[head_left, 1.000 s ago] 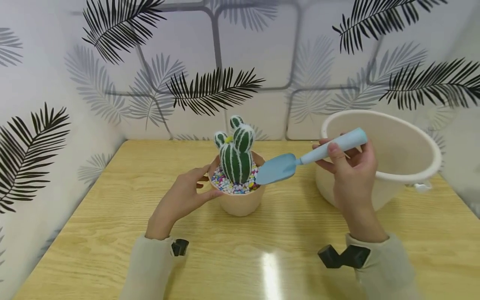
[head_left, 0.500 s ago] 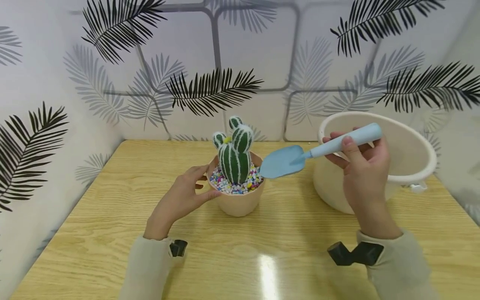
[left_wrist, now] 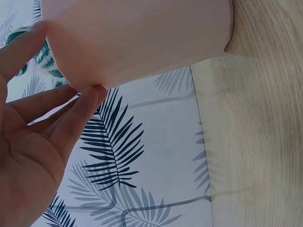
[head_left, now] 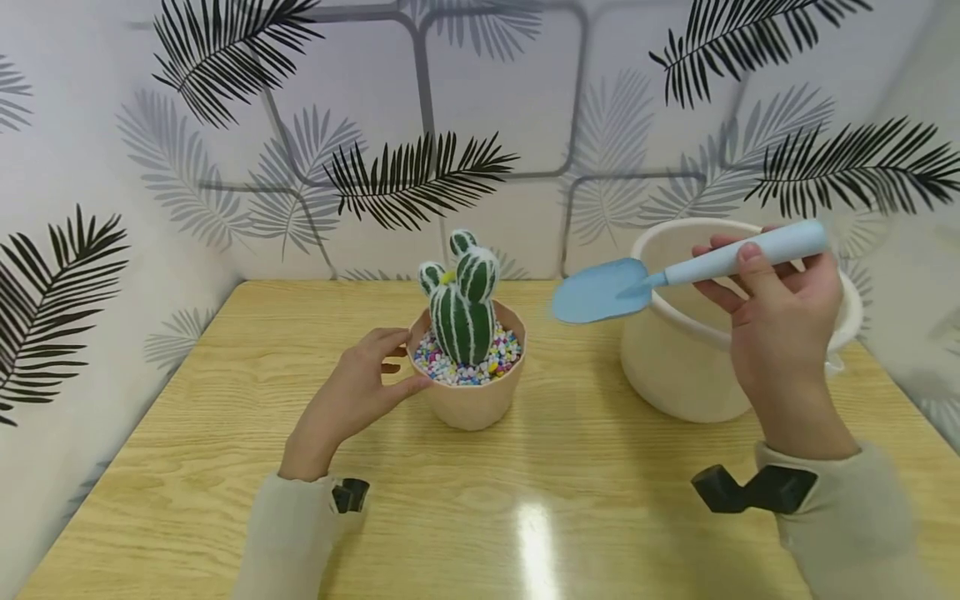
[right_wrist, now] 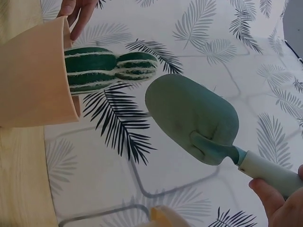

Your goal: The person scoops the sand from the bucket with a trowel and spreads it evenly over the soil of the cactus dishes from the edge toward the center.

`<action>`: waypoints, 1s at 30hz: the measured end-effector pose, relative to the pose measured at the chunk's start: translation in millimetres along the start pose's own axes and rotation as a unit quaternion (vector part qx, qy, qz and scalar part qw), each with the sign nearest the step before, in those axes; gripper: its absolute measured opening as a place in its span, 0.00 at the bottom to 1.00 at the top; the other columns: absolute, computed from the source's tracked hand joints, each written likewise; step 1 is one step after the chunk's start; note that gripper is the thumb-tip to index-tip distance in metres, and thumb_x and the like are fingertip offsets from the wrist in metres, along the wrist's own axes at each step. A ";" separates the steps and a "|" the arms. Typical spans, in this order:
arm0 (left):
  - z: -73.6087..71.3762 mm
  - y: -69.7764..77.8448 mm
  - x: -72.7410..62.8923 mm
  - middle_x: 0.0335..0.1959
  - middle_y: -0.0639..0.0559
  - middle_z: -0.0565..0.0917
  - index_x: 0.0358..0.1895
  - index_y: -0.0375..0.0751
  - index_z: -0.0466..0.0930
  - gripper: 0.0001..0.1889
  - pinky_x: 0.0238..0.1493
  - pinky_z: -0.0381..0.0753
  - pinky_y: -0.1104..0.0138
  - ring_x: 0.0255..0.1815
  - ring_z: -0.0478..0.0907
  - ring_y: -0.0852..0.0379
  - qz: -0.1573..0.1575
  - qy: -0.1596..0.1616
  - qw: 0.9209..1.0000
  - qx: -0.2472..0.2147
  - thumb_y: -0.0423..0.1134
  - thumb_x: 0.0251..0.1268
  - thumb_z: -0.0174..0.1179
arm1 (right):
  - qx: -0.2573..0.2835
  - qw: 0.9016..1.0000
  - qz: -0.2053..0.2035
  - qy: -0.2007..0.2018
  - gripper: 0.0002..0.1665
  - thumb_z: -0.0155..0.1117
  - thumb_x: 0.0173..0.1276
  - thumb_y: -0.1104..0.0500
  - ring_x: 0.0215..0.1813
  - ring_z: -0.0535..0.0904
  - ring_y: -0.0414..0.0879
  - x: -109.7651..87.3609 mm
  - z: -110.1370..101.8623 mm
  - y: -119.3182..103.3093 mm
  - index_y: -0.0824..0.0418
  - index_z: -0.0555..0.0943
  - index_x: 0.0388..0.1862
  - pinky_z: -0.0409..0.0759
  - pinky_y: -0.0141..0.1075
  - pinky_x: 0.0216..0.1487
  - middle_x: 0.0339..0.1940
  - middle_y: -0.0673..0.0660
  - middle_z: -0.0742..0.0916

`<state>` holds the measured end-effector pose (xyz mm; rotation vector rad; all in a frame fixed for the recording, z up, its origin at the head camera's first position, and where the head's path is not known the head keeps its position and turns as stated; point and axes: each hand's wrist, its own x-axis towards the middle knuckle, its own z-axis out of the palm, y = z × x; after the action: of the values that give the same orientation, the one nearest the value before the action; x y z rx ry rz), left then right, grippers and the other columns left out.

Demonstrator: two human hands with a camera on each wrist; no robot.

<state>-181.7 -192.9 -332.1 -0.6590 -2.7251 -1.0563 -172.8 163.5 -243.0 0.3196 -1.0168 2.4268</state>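
Observation:
A small peach plant pot stands upright on the table, holding a striped green cactus and multicoloured pebbles. My left hand holds the pot at its left rim, thumb in front and fingers along the side; the left wrist view shows these fingertips against the pot wall. My right hand grips a light blue trowel by its handle, raised in the air. The blade points left, apart from the pot. In the right wrist view, no load shows on the blade.
A large cream bucket with a wide rim stands at the right, partly behind my right hand and the trowel handle. Behind the wooden table rises a wall with a leaf pattern.
My right hand has moved right and up with the trowel, taking the blade from over the pot's right rim to the gap before the bucket. The left hand keeps its hold on the pot.

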 end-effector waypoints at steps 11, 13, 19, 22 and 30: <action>2.3 -1.9 -3.2 0.59 0.34 0.73 0.60 0.28 0.72 0.26 0.51 0.81 0.53 0.55 0.76 0.39 0.004 0.012 1.000 -0.002 0.35 0.59 0.66 | 0.001 0.999 -0.033 0.029 0.11 0.56 0.63 0.77 0.31 0.86 0.59 11.9 -19.5 -21.4 0.70 0.69 0.42 0.84 0.47 0.32 0.31 0.68 0.84; 2.1 -1.1 -3.2 0.58 0.33 0.73 0.60 0.27 0.72 0.27 0.51 0.82 0.53 0.55 0.76 0.39 0.004 0.011 1.000 -0.001 0.35 0.59 0.66 | 0.001 0.999 -0.040 0.035 0.11 0.56 0.63 0.77 0.30 0.86 0.59 13.6 -22.1 -23.5 0.70 0.68 0.42 0.84 0.47 0.31 0.31 0.69 0.84; 1.5 0.5 -1.6 0.57 0.33 0.74 0.58 0.27 0.73 0.26 0.50 0.82 0.54 0.54 0.76 0.39 0.007 0.016 1.000 0.004 0.34 0.58 0.66 | 0.021 0.997 -0.048 0.053 0.11 0.54 0.64 0.78 0.28 0.85 0.61 17.8 -27.9 -28.7 0.70 0.67 0.42 0.83 0.47 0.29 0.29 0.70 0.84; 1.8 1.1 -1.6 0.56 0.34 0.74 0.58 0.27 0.74 0.25 0.50 0.82 0.54 0.54 0.76 0.39 0.007 0.019 1.000 0.005 0.34 0.58 0.66 | 0.029 0.997 -0.049 0.058 0.11 0.53 0.64 0.79 0.29 0.85 0.61 19.2 -30.4 -30.2 0.70 0.67 0.43 0.83 0.48 0.29 0.29 0.70 0.83; 3.3 1.3 -3.1 0.54 0.35 0.75 0.54 0.28 0.76 0.22 0.49 0.83 0.54 0.50 0.78 0.39 0.009 0.030 0.999 0.010 0.33 0.57 0.67 | 0.004 0.994 -0.063 0.089 0.12 0.55 0.64 0.77 0.31 0.85 0.60 23.1 -37.2 -35.2 0.69 0.68 0.44 0.84 0.46 0.31 0.32 0.69 0.82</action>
<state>-178.3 -190.9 -334.7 -0.6374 -2.6702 -1.0250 -175.3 219.5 -238.6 0.1609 -0.8829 2.2995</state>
